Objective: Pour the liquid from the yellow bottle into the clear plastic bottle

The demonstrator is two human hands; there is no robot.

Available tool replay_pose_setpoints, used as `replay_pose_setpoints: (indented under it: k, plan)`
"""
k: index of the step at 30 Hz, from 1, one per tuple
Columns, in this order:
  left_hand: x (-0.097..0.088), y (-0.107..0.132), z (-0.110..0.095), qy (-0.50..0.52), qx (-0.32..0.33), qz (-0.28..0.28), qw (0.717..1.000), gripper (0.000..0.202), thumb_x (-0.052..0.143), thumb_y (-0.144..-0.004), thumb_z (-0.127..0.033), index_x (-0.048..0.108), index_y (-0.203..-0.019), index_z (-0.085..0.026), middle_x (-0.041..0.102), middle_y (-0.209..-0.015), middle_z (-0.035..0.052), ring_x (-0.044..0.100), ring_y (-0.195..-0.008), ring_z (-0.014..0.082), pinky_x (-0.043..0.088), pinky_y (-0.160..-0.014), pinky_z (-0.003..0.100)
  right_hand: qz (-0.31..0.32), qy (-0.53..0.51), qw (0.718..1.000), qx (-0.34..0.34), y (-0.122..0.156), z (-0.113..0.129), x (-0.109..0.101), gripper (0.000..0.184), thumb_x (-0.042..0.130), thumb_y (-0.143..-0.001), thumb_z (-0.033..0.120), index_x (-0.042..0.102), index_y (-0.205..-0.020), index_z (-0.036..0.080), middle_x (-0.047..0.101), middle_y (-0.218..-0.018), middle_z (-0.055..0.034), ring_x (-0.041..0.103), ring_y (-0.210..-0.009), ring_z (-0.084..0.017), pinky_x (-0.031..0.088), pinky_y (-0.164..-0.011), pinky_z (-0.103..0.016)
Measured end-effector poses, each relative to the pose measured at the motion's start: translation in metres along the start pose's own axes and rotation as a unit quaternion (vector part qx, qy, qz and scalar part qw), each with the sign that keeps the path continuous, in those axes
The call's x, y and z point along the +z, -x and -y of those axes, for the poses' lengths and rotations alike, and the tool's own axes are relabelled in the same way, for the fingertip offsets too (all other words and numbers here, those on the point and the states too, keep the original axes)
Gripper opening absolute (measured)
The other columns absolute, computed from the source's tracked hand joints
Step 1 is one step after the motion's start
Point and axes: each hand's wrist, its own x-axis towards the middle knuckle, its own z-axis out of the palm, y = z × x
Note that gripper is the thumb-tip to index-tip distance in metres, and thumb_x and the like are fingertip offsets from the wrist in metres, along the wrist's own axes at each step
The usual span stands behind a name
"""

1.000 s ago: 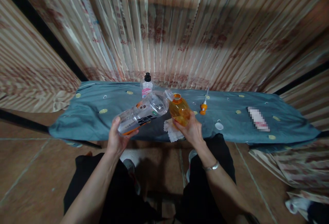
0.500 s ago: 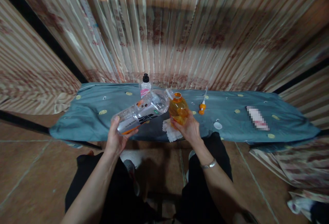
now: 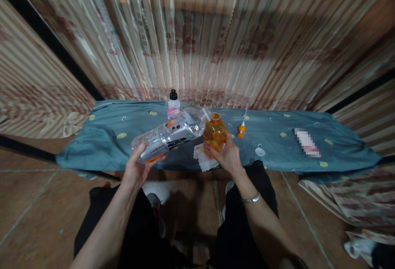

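A large clear plastic bottle (image 3: 169, 137) with a silver, black and orange label is gripped near its base by my left hand (image 3: 138, 168). It leans to the right, its neck at the mouth of an orange translucent bottle (image 3: 215, 133). My right hand (image 3: 227, 155) is wrapped around that orange bottle, which has no top on. An orange pump top (image 3: 241, 131) with a clear tube lies to its right. Beneath the orange bottle is a white scalloped cloth (image 3: 203, 160). Whether liquid is flowing between the bottles I cannot tell.
A small clear bottle with a black cap (image 3: 173, 104) stands at the back of the bench covered in teal cloth (image 3: 105, 137). A white disc (image 3: 259, 151) and a pixelated flat item (image 3: 307, 142) lie to the right. Striped curtains (image 3: 191, 34) hang behind.
The clear bottle's neck has shifted slightly right, further over the orange bottle's mouth. Both hands keep their holds, and the view has moved a little.
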Motion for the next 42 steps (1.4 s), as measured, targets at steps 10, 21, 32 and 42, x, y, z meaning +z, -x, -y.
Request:
replay_pose_setpoints:
  k: [10, 21, 32, 42]
  plan:
    - [-0.008, 0.003, 0.004, -0.027, 0.043, 0.053, 0.997, 0.089, 0.102, -0.062, -0.030, 0.074, -0.145, -0.024, 0.091, -0.117, 0.0123, 0.088, -0.100, 0.0409, 0.078, -0.080, 0.053, 0.023, 0.020, 0.998, 0.051, -0.009, 0.012, -0.013, 0.085, 0.089, -0.080, 0.064, 0.062, -0.145, 0.017, 0.087, -0.126, -0.0214, 0.087, -0.114, -0.044, 0.072, -0.096, -0.053]
    - [-0.019, 0.006, 0.002, -0.089, 0.052, 0.132, 0.986, 0.109, 0.108, -0.070, -0.033, 0.055, -0.166, -0.038, 0.083, -0.149, 0.0103, 0.072, -0.149, 0.0494, 0.069, -0.113, 0.075, 0.086, 0.014, 0.995, 0.049, -0.022, 0.009, -0.027, 0.087, 0.093, -0.078, 0.064, 0.061, -0.144, 0.018, 0.089, -0.123, -0.0192, 0.089, -0.111, -0.043, 0.072, -0.091, -0.050]
    - [-0.019, 0.017, 0.000, -0.103, 0.059, 0.096, 0.988, 0.106, 0.112, -0.068, -0.038, 0.060, -0.160, -0.037, 0.086, -0.139, 0.0076, 0.077, -0.142, 0.0468, 0.074, -0.109, 0.069, 0.070, 0.017, 0.997, 0.031, -0.013, 0.004, -0.022, 0.084, 0.089, -0.079, 0.065, 0.060, -0.142, 0.018, 0.088, -0.121, -0.0207, 0.089, -0.104, -0.044, 0.072, -0.085, -0.050]
    - [-0.026, 0.012, 0.000, -0.134, 0.065, 0.109, 0.983, 0.106, 0.113, -0.065, -0.041, 0.062, -0.157, -0.031, 0.084, -0.144, 0.0146, 0.081, -0.136, 0.0492, 0.078, -0.100, 0.062, 0.041, 0.034, 0.999, 0.011, -0.009, -0.001, -0.017, 0.082, 0.085, -0.083, 0.067, 0.060, -0.145, 0.019, 0.088, -0.118, -0.0189, 0.089, -0.099, -0.042, 0.071, -0.081, -0.048]
